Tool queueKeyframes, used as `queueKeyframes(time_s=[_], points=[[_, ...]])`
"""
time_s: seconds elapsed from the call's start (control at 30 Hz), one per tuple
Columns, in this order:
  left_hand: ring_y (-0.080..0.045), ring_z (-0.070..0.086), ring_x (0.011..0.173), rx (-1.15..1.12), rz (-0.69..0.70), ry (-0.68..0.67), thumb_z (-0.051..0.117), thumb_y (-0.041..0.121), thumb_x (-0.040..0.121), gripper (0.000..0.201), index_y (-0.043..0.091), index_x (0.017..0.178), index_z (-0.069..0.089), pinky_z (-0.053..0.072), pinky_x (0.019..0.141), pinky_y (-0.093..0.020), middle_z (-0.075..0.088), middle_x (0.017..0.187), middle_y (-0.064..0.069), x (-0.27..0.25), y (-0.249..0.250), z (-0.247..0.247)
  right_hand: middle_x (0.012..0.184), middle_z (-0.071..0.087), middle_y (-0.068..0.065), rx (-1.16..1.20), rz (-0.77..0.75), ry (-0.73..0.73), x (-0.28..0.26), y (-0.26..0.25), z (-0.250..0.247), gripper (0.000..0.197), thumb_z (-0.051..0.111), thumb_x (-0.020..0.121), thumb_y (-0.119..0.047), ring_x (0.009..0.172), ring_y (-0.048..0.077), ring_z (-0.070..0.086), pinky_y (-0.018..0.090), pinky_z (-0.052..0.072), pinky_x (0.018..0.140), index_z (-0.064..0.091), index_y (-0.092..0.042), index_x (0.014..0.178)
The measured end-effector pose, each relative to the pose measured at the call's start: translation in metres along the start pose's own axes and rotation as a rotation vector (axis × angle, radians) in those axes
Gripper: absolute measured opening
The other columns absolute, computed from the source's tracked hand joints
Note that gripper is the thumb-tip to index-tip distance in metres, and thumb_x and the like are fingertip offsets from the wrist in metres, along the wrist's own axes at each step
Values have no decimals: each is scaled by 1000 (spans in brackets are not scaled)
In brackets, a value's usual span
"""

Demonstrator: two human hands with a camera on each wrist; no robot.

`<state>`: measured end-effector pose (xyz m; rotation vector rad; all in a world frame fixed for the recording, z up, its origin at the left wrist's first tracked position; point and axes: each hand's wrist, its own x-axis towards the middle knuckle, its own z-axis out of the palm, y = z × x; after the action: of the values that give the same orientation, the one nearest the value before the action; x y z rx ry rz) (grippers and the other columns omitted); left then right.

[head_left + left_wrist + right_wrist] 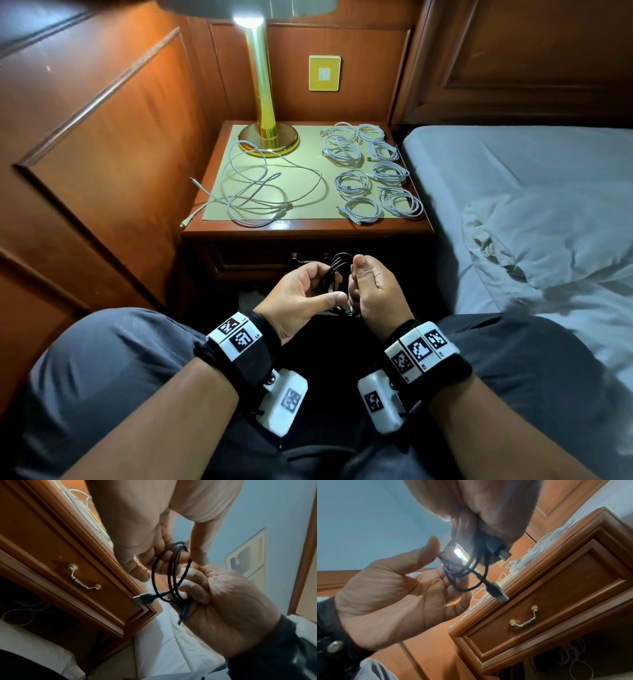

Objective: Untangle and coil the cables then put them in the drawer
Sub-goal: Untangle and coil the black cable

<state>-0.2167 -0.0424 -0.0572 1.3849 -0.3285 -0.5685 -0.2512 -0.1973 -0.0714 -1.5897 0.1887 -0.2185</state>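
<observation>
The step in hand is the coiling of a thin black USB cable, held in front of the person's lap, below the front edge of the worktop and clear of it. The right hand has its fingers curled round the gathered loops and pinches them together at one side of the coil; the left wrist view shows one small plug lying against its palm and the flat USB plug sticking out free from the bundle. The left hand is spread, palm up, fingers relaxed, with the loops resting against the fingertips; it grips nothing. On the polished wooden bedside worktop, with its pale green mat, eight or so coiled white cables lie in two rows on the right, well apart from a loose, uncoiled white cable sprawled on the left near the brass lamp base. The wooden drawer with a brass bail handle is closed. Judged from this layout, the task is well advanced on coiling, with the loose white run outstanding and no stowing begun. The next move appears to call for tucking or wrapping the free USB end so the black coil holds, without relaxing the right hand's pinch, as the loops would likely spring apart. The drawer must then be pulled open by its handle.
</observation>
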Motion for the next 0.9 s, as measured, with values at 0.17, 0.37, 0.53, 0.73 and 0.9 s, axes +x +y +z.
queueKeyframes(time_s=[0.17,0.37,0.53,0.73,0.9], points=[[-13,63,76,-8,-46,-2,74,11,75,20,11,92,63,52,80,-31,66,80,1,0,6,1,53,43,-10,-112,-40,1,1,1,-2,41,40,91,-62,48,13,39,35,37,53,49,-30,68],[-22,63,76,176,-41,83,61,5,76,19,18,89,64,59,83,-47,65,81,-4,1,4,2,56,46,-10,-211,-98,13,-1,2,-1,44,37,95,-56,49,7,40,30,35,51,48,-18,76],[-19,67,81,239,-20,140,58,5,80,20,24,79,64,62,81,-49,65,84,-5,3,4,2,59,48,-8,-354,-180,7,-5,-4,-2,42,36,101,-51,52,4,44,29,41,54,51,-17,82],[-13,64,71,295,-55,201,65,-2,88,22,18,79,64,62,81,-49,57,71,3,5,2,3,60,49,-10,-426,-234,44,-6,-3,-1,36,37,101,-49,53,5,46,33,43,56,50,-23,80],[-15,61,63,409,-9,278,69,19,71,15,31,80,72,61,77,-52,56,66,8,6,1,-1,61,50,-9,-450,-257,36,-7,-3,0,32,38,102,-46,53,5,47,29,42,55,49,-25,81]])
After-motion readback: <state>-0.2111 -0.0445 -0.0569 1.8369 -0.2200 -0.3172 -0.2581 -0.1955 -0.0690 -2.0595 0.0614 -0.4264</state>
